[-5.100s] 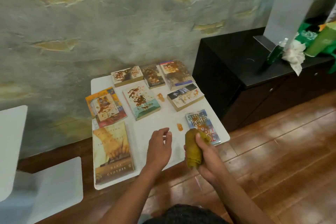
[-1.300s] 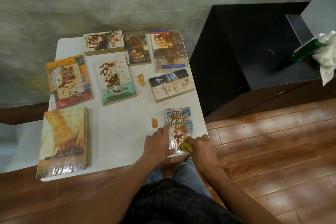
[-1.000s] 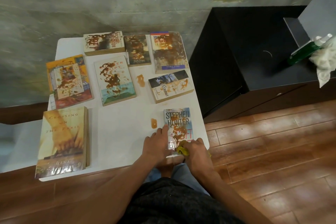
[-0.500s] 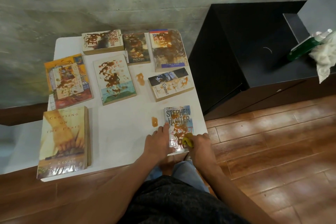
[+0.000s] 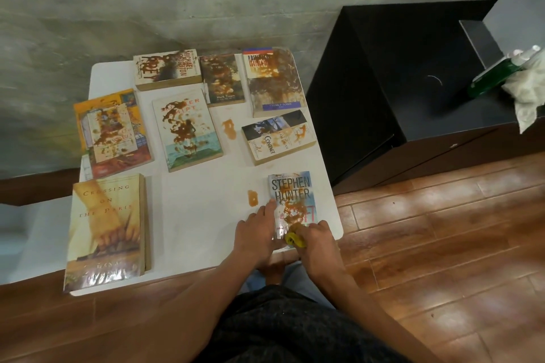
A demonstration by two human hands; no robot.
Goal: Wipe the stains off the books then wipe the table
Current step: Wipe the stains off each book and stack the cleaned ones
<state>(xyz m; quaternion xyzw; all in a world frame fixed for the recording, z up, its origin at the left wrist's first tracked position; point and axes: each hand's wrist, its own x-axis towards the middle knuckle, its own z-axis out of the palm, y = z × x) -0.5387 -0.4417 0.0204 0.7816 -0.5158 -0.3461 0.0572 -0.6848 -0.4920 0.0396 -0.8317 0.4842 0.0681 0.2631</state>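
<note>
Several paperback books lie on a small white table (image 5: 191, 209), most smeared with brown stains. The Stephen Hunter book (image 5: 292, 194) sits at the near right corner with a brown stain on its cover. My left hand (image 5: 256, 233) presses flat on the book's left edge. My right hand (image 5: 317, 240) grips a yellow cloth (image 5: 293, 237) against the book's lower cover. Brown stains mark the table next to the book (image 5: 252, 197) and in the middle (image 5: 229, 128). A large tan book (image 5: 106, 230) lies at the near left.
A black cabinet (image 5: 383, 82) stands right of the table, with a green spray bottle (image 5: 495, 76) and a crumpled white cloth (image 5: 528, 91) on top. Behind is a rough plaster wall; the floor (image 5: 442, 244) is wood. A white seat (image 5: 29, 233) is at the left.
Since 5 seconds ago, both hands came down onto the Stephen Hunter book. Over the last second my right hand slid the cloth back and forth on its lower cover; the left hand stayed put.
</note>
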